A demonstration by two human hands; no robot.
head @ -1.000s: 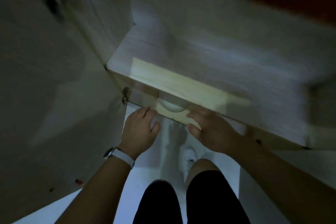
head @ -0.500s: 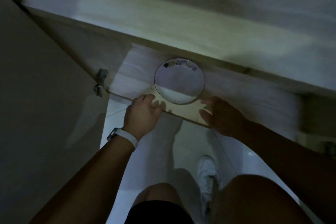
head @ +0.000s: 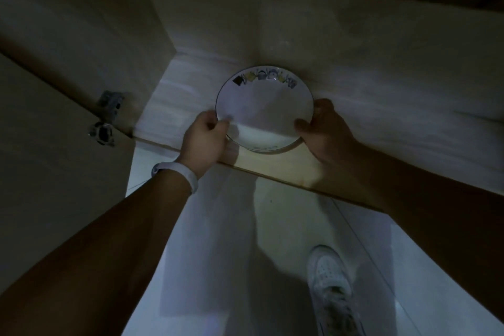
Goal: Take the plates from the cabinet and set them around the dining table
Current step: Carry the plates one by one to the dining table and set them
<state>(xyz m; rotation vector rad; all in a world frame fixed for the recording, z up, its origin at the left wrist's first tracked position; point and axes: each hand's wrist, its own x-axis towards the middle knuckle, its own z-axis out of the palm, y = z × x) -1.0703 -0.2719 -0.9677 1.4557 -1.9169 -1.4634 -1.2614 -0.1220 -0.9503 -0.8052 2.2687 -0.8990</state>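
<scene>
A white plate (head: 264,106) with a dark rim and small coloured pictures along its far edge sits on the cabinet's bottom shelf (head: 174,106), near the front edge. A second rim shows just under it, so it seems to top a stack. My left hand (head: 205,139), with a white watch band on the wrist, grips the plate's left rim with thumb on top. On the right rim my right hand (head: 326,128) does the same. The scene is dim.
The open cabinet door (head: 54,172) stands at my left, its metal hinge (head: 107,114) by the shelf corner. The cabinet's back wall (head: 354,35) rises just behind the plate. Below is pale floor (head: 218,254) with my white shoe (head: 331,286).
My view has dropped closer to the shelf. Both hands moved forward from the shelf's front edge and closed on the plate's left and right rims.
</scene>
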